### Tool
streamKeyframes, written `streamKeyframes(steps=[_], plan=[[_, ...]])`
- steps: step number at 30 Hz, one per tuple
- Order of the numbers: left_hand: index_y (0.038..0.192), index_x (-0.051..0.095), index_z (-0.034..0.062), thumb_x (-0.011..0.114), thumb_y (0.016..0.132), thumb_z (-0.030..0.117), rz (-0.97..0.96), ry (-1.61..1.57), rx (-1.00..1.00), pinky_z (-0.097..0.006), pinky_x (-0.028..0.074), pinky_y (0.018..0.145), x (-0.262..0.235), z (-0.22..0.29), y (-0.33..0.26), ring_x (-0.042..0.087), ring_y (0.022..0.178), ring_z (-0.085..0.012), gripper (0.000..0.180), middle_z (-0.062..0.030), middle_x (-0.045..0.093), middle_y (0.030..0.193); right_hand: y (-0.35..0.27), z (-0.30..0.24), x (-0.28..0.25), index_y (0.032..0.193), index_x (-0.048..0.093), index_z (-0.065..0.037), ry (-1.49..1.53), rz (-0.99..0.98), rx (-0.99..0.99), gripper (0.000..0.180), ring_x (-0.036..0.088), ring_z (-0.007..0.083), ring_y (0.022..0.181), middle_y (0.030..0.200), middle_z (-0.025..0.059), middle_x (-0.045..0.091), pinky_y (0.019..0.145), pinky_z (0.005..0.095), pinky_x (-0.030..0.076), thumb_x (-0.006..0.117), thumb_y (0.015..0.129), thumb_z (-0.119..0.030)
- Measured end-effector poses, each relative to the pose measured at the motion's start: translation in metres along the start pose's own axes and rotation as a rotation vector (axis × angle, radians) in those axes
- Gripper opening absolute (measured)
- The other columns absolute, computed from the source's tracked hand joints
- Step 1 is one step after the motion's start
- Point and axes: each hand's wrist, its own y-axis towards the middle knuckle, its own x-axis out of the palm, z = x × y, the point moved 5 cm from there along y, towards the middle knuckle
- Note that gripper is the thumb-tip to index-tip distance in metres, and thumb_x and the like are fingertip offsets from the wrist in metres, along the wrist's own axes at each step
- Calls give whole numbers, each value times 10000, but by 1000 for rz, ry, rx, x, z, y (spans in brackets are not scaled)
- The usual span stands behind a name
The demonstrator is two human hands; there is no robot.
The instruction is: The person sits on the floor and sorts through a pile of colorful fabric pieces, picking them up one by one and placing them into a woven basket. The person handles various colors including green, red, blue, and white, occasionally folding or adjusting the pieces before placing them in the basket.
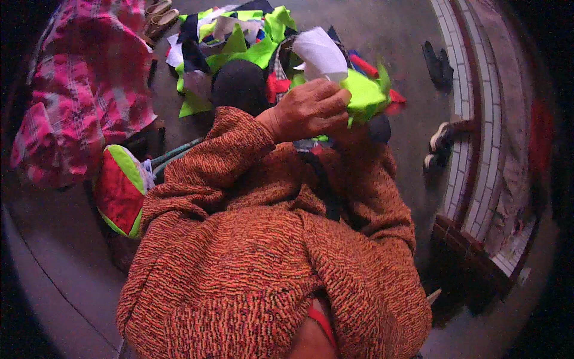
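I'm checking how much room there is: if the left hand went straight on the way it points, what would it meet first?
Most likely the neon yellow-green cloth, directly ahead of the left hand; they seem to touch already, though depth is unclear.

pink checked cloth [98,84] near tan sandals [164,18]; dark shoes [444,142] beside white tiles [459,66].

the left hand [311,107] curls its fingers at the white cloth's [321,55] lower edge; the right hand [354,136], shadowed, sits below it, elbows bent
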Motion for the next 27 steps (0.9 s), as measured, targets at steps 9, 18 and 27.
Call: streamKeyframes(steps=[9,18,27], plan=[[772,553,44,585,583,98,-193,-120,-194,-389,459,837,34,1,-49,508,997,-299,199,-113,502,1062,-7,-38,-54,1239,424,-70,-133,191,-263,577,457,327,1094,1236,142,448,894,477,395,408,851,-497],[846,571,41,604,707,149,-93,-290,-514,-407,354,926,37,-36,-52,462,1073,-325,179,-131,519,1104,-9,-46,-74,1224,435,-71,-124,238,-334,562,460,324,1085,1215,140,460,896,477,392,412,850,-491],[795,591,37,474,849,274,25,-712,-767,-326,360,891,60,-61,-71,493,1014,-236,269,-115,584,1018,-9,-53,-83,1210,446,-72,-134,251,-350,547,463,321,1077,1194,137,471,898,477,389,417,850,-484]])
